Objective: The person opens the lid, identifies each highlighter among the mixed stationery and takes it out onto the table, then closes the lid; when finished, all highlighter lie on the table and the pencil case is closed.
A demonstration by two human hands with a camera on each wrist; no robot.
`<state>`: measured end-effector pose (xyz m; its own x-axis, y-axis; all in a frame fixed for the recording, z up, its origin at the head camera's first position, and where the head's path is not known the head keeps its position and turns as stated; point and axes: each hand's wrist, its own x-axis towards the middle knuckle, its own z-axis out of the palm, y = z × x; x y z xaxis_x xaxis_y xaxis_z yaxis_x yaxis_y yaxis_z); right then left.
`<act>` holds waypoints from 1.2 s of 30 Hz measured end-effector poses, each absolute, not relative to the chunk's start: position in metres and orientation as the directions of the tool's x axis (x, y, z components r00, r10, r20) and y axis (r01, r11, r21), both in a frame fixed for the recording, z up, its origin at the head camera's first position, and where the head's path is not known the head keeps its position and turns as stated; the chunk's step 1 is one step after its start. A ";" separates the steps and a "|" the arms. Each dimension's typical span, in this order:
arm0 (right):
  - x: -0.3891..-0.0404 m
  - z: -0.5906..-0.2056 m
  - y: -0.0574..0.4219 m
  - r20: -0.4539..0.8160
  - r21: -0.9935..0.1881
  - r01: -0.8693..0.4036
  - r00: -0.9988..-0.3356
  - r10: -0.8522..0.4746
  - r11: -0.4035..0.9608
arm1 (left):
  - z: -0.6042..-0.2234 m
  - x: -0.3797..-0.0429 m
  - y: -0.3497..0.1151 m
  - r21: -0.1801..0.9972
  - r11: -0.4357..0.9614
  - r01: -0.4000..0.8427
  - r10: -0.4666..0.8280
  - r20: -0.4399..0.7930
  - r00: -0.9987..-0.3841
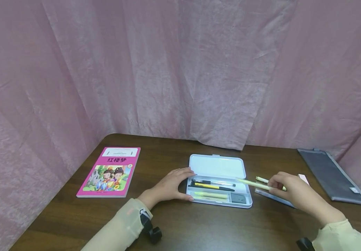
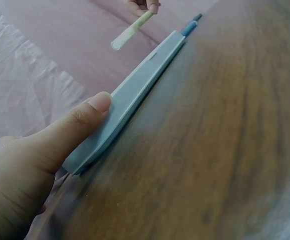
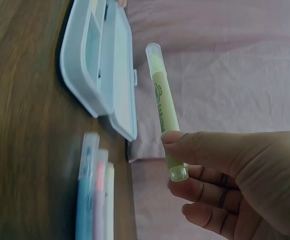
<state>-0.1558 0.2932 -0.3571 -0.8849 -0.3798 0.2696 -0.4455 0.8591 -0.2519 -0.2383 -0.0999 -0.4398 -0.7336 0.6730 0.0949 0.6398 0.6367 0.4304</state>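
At the frame's right of centre, the right hand (image 1: pixel 290 190) is pinching a slim pale-yellow plastic highlighter (image 1: pixel 253 183). At lower centre, the left hand (image 1: pixel 169 184), fingers extended, is touching the left side of an open pale-blue rectangular plastic pencil case (image 1: pixel 216 166), which is lying on the brown wooden counter (image 1: pixel 218 228).

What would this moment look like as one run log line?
left hand: holding end of open pencil case | right hand: holding yellow-green highlighter, raised | pens: inside case | markers: on table beside case
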 end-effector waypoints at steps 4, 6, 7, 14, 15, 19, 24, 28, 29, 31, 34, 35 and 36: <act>-0.153 -0.364 0.304 0.298 -0.236 -0.455 -0.875 -0.381 0.859 | -0.440 -0.238 -0.100 0.429 0.636 0.642 0.675 0.095 -0.732; -0.152 -0.368 0.309 0.315 -0.224 -0.457 -0.870 -0.380 0.861 | -0.440 -0.238 -0.100 0.426 0.635 0.644 0.676 0.097 -0.731; -0.151 -0.369 0.312 0.325 -0.219 -0.459 -0.867 -0.379 0.861 | -0.440 -0.238 -0.100 0.426 0.635 0.645 0.676 0.099 -0.730; -0.147 -0.382 0.331 0.335 -0.183 -0.430 -0.873 -0.355 0.884 | -0.442 -0.237 -0.097 0.426 0.636 0.643 0.675 0.097 -0.732; -0.146 -0.383 0.334 0.342 -0.175 -0.429 -0.871 -0.354 0.886 | -0.443 -0.237 -0.097 0.426 0.636 0.643 0.675 0.097 -0.732; -0.143 -0.390 0.344 0.353 -0.152 -0.416 -0.870 -0.343 0.897 | -0.443 -0.238 -0.097 0.433 0.635 0.640 0.674 0.094 -0.733; -0.140 -0.398 0.356 0.360 -0.145 -0.397 -0.874 -0.325 0.906 | -0.444 -0.238 -0.098 0.432 0.635 0.640 0.675 0.093 -0.732; -0.138 -0.403 0.364 0.404 -0.157 -0.394 -0.862 -0.305 0.906 | -0.443 -0.239 -0.099 0.433 0.633 0.641 0.676 0.093 -0.731; -0.137 -0.403 0.365 0.408 -0.162 -0.392 -0.862 -0.300 0.906 | -0.442 -0.239 -0.099 0.435 0.632 0.641 0.676 0.093 -0.731; -0.137 -0.405 0.367 0.406 -0.172 -0.388 -0.865 -0.294 0.905 | -0.442 -0.240 -0.099 0.434 0.633 0.640 0.676 0.092 -0.731; -0.136 -0.407 0.370 0.393 -0.174 -0.378 -0.873 -0.288 0.909 | -0.441 -0.240 -0.100 0.433 0.634 0.641 0.676 0.093 -0.731; -0.136 -0.408 0.371 0.388 -0.172 -0.374 -0.876 -0.287 0.911 | -0.441 -0.240 -0.100 0.431 0.633 0.642 0.676 0.095 -0.731; -0.136 -0.408 0.372 0.382 -0.174 -0.372 -0.879 -0.286 0.912 | -0.441 -0.240 -0.100 0.431 0.633 0.643 0.677 0.095 -0.730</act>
